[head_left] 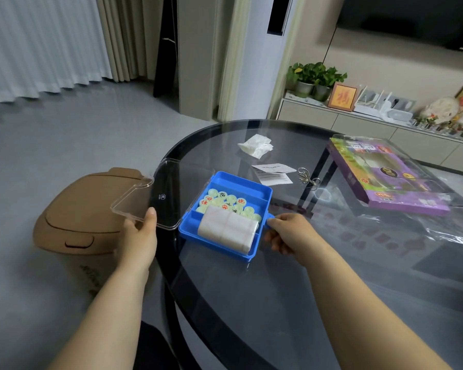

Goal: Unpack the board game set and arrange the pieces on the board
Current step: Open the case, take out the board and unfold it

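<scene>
Left grip [139,233]: the clear plastic lid [158,194] is pinched at its near edge, thumb on top, and is held swung open to the left of the case.
Right grip [286,232]: the small tab on the right side of the blue case [226,210] is clasped by the fingers.
Case: it is set on the glass worktop [278,289], between the two grips.
Xiangqi pieces [225,202]: pale round discs with red and black characters are packed in the far compartment, beyond both grips.
Folded board sheet [227,231]: a white roll is laid across the near compartment, just left of the right grip.
Purple boxed game [385,174]: it is seen well beyond the right grip.
</scene>
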Available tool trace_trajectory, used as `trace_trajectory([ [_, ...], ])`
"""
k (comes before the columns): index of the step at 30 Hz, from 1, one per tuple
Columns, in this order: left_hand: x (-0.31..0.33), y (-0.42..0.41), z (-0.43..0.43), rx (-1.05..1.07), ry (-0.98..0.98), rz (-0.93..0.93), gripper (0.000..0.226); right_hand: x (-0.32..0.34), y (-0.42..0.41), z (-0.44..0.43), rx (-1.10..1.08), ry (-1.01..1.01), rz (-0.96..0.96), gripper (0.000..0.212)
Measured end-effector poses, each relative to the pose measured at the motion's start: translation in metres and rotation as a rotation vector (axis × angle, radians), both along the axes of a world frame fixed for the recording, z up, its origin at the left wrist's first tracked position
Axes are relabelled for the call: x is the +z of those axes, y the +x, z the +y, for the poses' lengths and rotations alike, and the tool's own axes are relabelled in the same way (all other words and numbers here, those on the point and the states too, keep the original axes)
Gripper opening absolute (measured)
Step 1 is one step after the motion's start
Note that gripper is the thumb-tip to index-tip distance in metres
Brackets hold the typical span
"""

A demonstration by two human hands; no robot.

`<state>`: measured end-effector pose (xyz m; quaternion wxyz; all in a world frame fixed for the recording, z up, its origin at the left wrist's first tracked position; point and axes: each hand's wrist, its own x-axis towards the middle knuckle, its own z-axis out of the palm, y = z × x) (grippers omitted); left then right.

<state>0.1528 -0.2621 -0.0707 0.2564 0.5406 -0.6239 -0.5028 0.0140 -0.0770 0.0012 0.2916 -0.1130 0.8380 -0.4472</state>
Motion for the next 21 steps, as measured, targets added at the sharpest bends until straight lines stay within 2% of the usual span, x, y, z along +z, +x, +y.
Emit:
trace_trajectory([
  [2,-0.004,-0.001,-0.003,0.021,0.073,0.048,0.067,0.0,0.0,-0.005,-0.039,-0.019,-0.015,0.024],
  [4,0.003,0.001,0.0,0.103,0.016,0.088,0.068,0.001,0.001,-0.012,-0.066,-0.041,-0.07,0.022],
  [5,0.012,0.004,0.006,0.167,-0.071,0.106,0.071,0.002,0.001,-0.017,-0.074,-0.052,-0.097,0.023],
  [7,0.029,0.009,0.023,0.213,-0.402,0.197,0.075,0.003,-0.001,-0.026,-0.092,-0.063,-0.136,0.027],
  [9,0.038,0.007,0.042,-0.006,-0.723,0.217,0.072,0.003,-0.004,-0.037,-0.104,-0.061,-0.147,0.029],
  [10,0.04,0.003,0.047,-0.176,-0.808,0.128,0.071,0.003,-0.006,-0.042,-0.109,-0.063,-0.143,0.03],
  [12,0.038,-0.006,0.049,-0.457,-0.818,-0.149,0.076,0.004,-0.012,-0.052,-0.122,-0.073,-0.134,0.029],
  [14,0.034,-0.015,0.041,-0.57,-0.736,-0.388,0.067,0.004,-0.018,-0.061,-0.126,-0.077,-0.107,0.031],
  [15,0.036,-0.02,0.038,-0.604,-0.685,-0.45,0.063,0.003,-0.022,-0.065,-0.126,-0.079,-0.09,0.031],
  [19,0.045,-0.039,0.025,-0.698,-0.604,-0.481,0.066,0.001,-0.032,-0.079,-0.169,-0.108,0.064,0.019],
  [21,0.047,-0.047,0.018,-0.718,-0.606,-0.485,0.065,-0.001,-0.036,-0.083,-0.197,-0.143,0.24,0.032],
])
